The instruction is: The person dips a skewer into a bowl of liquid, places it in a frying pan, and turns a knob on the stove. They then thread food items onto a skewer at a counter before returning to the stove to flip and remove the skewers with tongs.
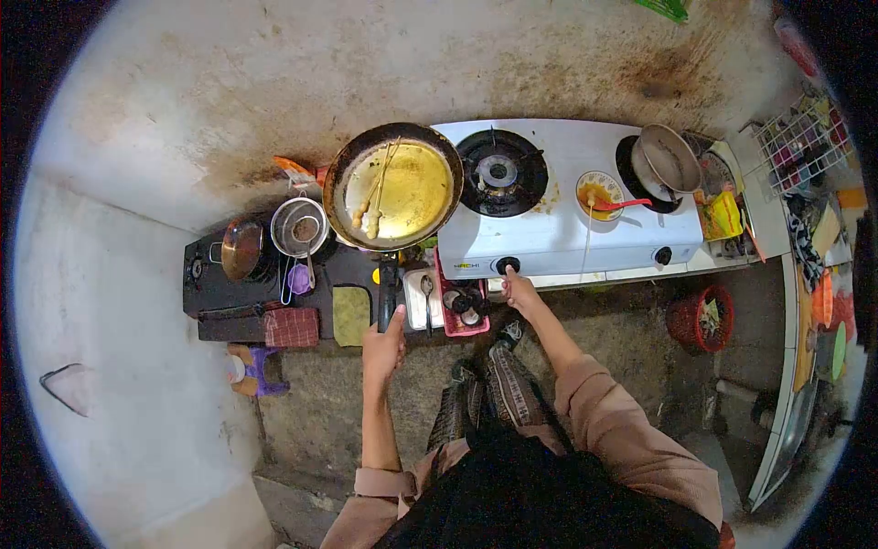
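My left hand (383,350) is closed around the black handle of a frying pan (430,197), which is raised to the left of the burner. Yellow oil covers the pan's bottom, and a few skewers (373,206) with small pieces of food on them lie in it. My right hand (521,291) has its fingers closed on the left control knob (508,265) of the white gas stove (549,242). The left burner (498,171) has no pan on it, and no flame shows there.
A patterned bowl (599,188) with orange liquid and a red spoon (625,204) stands on the stove. A grey pan (666,160) sits on the right burner. Left are a strainer (299,229), a pot (242,252) and cloths (351,316). A red basket (701,320) stands on the floor.
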The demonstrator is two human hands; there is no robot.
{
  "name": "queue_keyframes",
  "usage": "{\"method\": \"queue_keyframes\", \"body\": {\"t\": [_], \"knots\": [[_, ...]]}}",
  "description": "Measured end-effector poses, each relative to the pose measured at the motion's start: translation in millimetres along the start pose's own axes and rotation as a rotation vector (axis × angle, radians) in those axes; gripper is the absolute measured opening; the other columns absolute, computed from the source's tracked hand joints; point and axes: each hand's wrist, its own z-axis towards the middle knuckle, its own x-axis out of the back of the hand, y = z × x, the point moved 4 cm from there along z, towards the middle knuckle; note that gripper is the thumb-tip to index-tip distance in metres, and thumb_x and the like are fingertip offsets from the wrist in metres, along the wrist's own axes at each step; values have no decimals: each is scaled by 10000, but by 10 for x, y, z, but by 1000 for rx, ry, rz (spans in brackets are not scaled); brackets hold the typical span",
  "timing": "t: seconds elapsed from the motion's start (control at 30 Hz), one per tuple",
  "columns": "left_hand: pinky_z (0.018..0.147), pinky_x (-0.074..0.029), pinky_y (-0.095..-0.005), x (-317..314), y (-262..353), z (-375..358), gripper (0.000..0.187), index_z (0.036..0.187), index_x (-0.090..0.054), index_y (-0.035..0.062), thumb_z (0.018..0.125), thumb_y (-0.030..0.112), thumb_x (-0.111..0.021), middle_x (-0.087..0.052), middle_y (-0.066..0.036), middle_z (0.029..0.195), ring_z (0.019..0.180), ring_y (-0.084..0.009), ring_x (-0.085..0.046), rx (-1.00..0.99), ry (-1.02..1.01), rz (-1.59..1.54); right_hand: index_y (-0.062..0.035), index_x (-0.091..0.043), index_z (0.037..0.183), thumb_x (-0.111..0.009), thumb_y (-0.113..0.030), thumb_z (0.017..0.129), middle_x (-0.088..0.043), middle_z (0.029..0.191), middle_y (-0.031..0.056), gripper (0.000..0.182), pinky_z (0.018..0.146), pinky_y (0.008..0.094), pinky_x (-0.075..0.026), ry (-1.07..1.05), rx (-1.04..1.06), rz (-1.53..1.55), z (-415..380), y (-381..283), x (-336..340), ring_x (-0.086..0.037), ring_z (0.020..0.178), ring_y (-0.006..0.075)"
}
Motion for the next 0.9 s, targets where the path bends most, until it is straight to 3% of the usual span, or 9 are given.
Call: {"method": "queue_keyframes", "body": {"t": [0.27,0.57,0.9], "knots": [[302,-241,-228,9,-60,14,383,589,-433,101,807,373,-590,-392,23,438,318,-67,-347,-37,-38,-29,-64,-517,863,-441,-452,871,-423,624,-43,395,410,186,-294,23,-4,-47,12,-6,-2,-389,505,52],[300,-239,-227,24,-73,-1,375,598,-447,94,800,369,-601,-393,27,434,318,-62,-347,-32,-23,-29,-64,-521,968,-455,-474,857,-433,650,-54,429,402,177,-283,30,-24,-35,-60,-28,-18,-410,532,39],[292,-226,-233,33,-55,-23,380,602,-444,87,805,371,-595,-385,22,424,298,-70,-330,-11,-26,-34,-69,-547,933,-475,-493,838,-455,660,-63,441,380,182,-251,16,-27,11,-32,-6,5,-399,510,31]]}}
